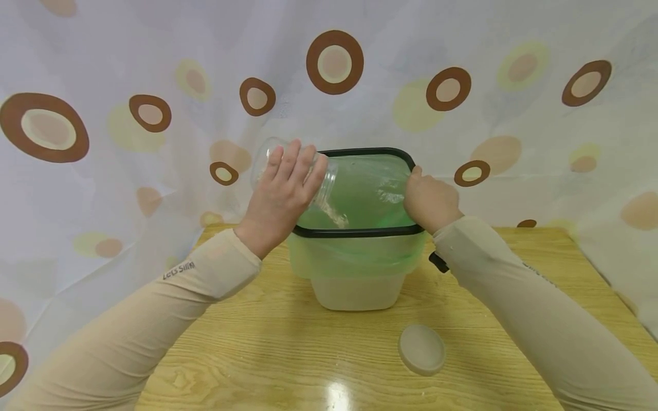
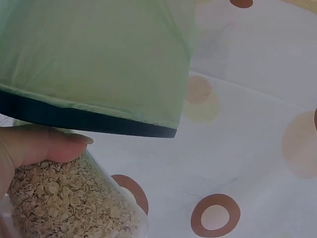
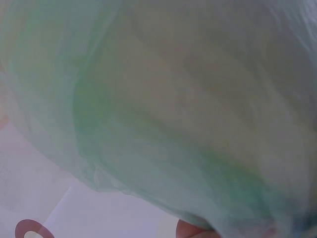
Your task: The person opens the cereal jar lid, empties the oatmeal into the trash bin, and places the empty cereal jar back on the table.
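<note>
My left hand (image 1: pixel 283 191) grips a clear jar (image 1: pixel 263 160) tilted over the left side of a white bin (image 1: pixel 357 292). Rolled oats (image 1: pixel 334 215) stream out of the jar's mouth into the bin. More oats (image 2: pixel 74 203) fill much of the jar in the left wrist view, with the thumb across its side. A thin green plastic bag (image 1: pixel 360 254) lines the bin and folds down over its outside, under a black rim (image 1: pixel 360 233). At the bin's right edge, my right hand (image 1: pixel 432 200) holds the rim and the bag with curled fingers.
A round beige lid (image 1: pixel 422 349) lies on the wooden table (image 1: pixel 267 354), in front of the bin and to its right. Behind the table hangs a white sheet (image 1: pixel 380 34) patterned with brown and yellow circles.
</note>
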`<state>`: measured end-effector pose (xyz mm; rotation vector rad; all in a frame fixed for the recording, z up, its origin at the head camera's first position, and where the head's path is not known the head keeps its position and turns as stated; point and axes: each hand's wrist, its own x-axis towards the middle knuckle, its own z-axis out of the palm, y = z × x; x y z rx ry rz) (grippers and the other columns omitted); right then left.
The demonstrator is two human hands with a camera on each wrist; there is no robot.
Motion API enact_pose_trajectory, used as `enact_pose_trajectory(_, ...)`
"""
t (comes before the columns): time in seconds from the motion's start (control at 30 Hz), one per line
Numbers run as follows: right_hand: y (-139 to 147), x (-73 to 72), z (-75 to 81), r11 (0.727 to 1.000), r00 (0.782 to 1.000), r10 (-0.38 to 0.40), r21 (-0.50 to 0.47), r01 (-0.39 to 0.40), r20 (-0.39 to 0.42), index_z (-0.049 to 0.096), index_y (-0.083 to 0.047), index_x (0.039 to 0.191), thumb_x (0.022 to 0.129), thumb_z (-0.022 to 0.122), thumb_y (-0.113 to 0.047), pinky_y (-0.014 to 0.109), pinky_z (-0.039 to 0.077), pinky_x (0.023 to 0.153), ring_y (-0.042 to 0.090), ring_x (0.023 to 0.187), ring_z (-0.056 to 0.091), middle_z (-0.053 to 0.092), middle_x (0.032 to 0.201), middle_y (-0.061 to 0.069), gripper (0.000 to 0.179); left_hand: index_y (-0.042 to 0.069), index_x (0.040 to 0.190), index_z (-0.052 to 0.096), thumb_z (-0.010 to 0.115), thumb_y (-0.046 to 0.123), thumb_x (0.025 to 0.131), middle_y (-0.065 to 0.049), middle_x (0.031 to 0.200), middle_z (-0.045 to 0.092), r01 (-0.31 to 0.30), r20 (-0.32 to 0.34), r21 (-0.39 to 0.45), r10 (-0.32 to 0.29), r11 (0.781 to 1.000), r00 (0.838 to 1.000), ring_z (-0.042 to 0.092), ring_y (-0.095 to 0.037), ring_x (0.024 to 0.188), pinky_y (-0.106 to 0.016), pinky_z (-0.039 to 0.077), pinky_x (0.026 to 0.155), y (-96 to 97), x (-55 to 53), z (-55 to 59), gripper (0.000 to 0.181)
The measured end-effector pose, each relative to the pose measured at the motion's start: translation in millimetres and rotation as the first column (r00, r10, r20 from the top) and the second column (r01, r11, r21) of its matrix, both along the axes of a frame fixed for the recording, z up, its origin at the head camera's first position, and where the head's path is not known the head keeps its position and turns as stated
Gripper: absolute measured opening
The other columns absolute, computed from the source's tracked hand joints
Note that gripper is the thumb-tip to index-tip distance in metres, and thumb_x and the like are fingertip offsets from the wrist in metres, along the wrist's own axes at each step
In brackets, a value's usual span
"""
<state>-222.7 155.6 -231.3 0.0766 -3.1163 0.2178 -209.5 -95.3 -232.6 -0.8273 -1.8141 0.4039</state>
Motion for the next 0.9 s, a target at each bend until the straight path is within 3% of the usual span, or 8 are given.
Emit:
enact_pose_trajectory(0.3, -0.3, -0.5, 0.5, 1.000, 1.000, -0.005, 0.002, 0.005, 0.002, 0.021, 0.016, 0.146, 0.099, 0.033, -0.003, 0.027, 0.024, 0.044, 0.011, 0.041, 0.022, 0.038, 0.046, 0.005, 0.052, 0.000, 0.126, 0.047, 0.064, -0.006, 0.081, -0.020, 0.123, 0.052, 0.008, 0.025, 0.003, -0.008, 1.000, 1.000, 0.049, -0.038, 0.118, -0.047, 0.038, 0.100, -2.4, 0.3, -1.4, 0.049)
enact_pose_trajectory(0.63, -0.3, -0.2, 0.2, 1.000, 1.000, 0.000, -0.009, 0.000, 0.008, 0.020, 0.015, 0.146, 0.099, 0.034, -0.003, 0.027, 0.024, 0.044, 0.011, 0.042, 0.022, 0.039, 0.046, 0.005, 0.052, 0.001, 0.123, 0.048, 0.055, -0.009, 0.087, -0.017, 0.121, 0.051, -0.022, -0.054, -0.041, 0.020, 0.999, 0.998, 0.049, -0.036, 0.117, -0.044, 0.038, 0.100, -1.4, 0.9, 1.0, 0.039)
enact_pose_trajectory(0.9, -0.1, 0.3, -0.5, 1.000, 1.000, 0.001, -0.013, -0.001, 0.003, 0.020, 0.015, 0.146, 0.099, 0.035, -0.003, 0.028, 0.026, 0.044, 0.012, 0.042, 0.025, 0.041, 0.048, 0.006, 0.053, 0.002, 0.121, 0.049, 0.055, -0.010, 0.086, -0.016, 0.119, 0.052, -0.023, -0.092, -0.050, 0.018, 0.998, 0.996, 0.050, -0.034, 0.115, -0.043, 0.039, 0.098, -6.0, -0.3, 3.2, 0.037)
